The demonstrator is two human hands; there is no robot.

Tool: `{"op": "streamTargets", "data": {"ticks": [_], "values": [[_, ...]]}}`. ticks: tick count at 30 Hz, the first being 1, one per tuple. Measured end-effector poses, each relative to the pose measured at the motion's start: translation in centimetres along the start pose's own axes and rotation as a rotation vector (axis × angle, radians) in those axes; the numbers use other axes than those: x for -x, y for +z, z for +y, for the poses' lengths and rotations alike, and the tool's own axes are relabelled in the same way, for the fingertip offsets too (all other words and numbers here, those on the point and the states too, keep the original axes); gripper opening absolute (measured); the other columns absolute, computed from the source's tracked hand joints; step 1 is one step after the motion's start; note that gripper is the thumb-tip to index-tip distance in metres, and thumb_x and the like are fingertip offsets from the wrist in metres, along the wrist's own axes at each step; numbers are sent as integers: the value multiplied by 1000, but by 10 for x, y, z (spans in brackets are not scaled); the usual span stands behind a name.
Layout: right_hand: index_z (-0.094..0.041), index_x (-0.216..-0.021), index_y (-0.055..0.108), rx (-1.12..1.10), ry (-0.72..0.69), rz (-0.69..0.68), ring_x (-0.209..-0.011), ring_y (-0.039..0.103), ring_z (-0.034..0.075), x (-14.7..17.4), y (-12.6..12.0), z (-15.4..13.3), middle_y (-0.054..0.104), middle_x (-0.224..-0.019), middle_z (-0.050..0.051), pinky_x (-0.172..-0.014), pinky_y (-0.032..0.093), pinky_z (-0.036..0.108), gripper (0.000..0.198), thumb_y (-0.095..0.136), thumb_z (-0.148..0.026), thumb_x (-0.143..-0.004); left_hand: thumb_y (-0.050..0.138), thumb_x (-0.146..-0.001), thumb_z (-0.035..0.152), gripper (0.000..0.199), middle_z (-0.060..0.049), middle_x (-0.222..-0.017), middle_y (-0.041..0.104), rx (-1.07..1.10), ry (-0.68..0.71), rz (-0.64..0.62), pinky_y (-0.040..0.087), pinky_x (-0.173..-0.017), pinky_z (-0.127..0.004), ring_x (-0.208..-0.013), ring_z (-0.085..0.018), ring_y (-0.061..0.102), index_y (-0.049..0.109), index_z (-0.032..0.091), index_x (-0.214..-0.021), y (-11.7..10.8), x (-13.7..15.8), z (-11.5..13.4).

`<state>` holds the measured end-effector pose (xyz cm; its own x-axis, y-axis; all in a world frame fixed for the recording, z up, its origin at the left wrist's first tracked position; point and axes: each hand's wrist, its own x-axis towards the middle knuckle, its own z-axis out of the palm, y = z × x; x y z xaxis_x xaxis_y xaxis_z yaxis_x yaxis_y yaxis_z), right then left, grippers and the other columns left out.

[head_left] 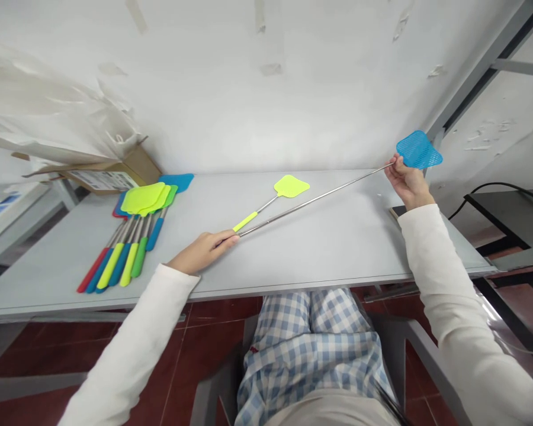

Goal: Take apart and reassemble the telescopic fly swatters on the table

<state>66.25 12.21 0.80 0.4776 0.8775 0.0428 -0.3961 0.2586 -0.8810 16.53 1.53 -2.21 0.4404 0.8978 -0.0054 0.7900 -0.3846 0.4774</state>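
Observation:
A blue fly swatter (420,149) with its thin metal rod drawn out long stretches between my two hands over the table. My right hand (408,180) pinches the rod just below the blue mesh head, raised at the right. Closed around the handle end is my left hand (211,248), low over the table; the fingers hide the grip. Behind the rod lies a short yellow fly swatter (292,186), its handle tip close to my left hand. At the left, a pile of fly swatters (144,198) in yellow, green, blue and red lies with handles toward me.
An opened cardboard box (137,165) with plastic wrapping stands at the table's back left. The grey table (320,254) meets a white wall behind. A small dark-edged object (398,211) lies near my right wrist. A dark stand (510,219) is at the right.

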Motion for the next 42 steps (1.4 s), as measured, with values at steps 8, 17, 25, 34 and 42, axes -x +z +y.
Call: {"op": "streamTargets", "data": {"ticks": [8,17,25,34,42], "values": [[-23,-82,64,-49,87,-159,-103,69,13,-1,11,6,73,-103,3,-92,58,25,37,42,-47,-100,40,-90,58,47,-1,-72,67,-65,-41,92,40,-65,-22,-61,-13,54,67,20,-88,-6,-3,-20],[-23,-79,63,-48,52,-9,-90,70,8,-14,17,14,71,-89,-1,-88,58,22,22,52,-24,-97,35,-91,56,45,0,-70,67,-20,-48,18,42,-71,-25,-62,-15,57,61,22,-76,-2,-18,-13],[-23,-80,63,3,42,-135,-91,70,12,23,46,35,70,-83,-2,-95,56,29,10,63,-24,-90,32,-91,54,38,-3,-72,65,-9,-78,12,41,-69,-29,-65,-20,61,50,24,-77,17,-38,17],[-25,-81,66,-9,97,-381,-93,72,19,104,97,62,75,-85,-1,-93,56,35,24,80,-41,-72,32,-95,49,38,-1,-64,58,86,26,131,39,-67,-29,-58,-17,54,44,24,-71,28,-52,62],[-26,-86,70,-26,187,-548,-102,71,23,155,123,68,77,-92,1,-95,54,39,34,83,-51,-67,34,-97,50,43,2,-62,53,228,27,230,38,-65,-27,-57,-13,48,42,22,-67,43,-66,87]]}}
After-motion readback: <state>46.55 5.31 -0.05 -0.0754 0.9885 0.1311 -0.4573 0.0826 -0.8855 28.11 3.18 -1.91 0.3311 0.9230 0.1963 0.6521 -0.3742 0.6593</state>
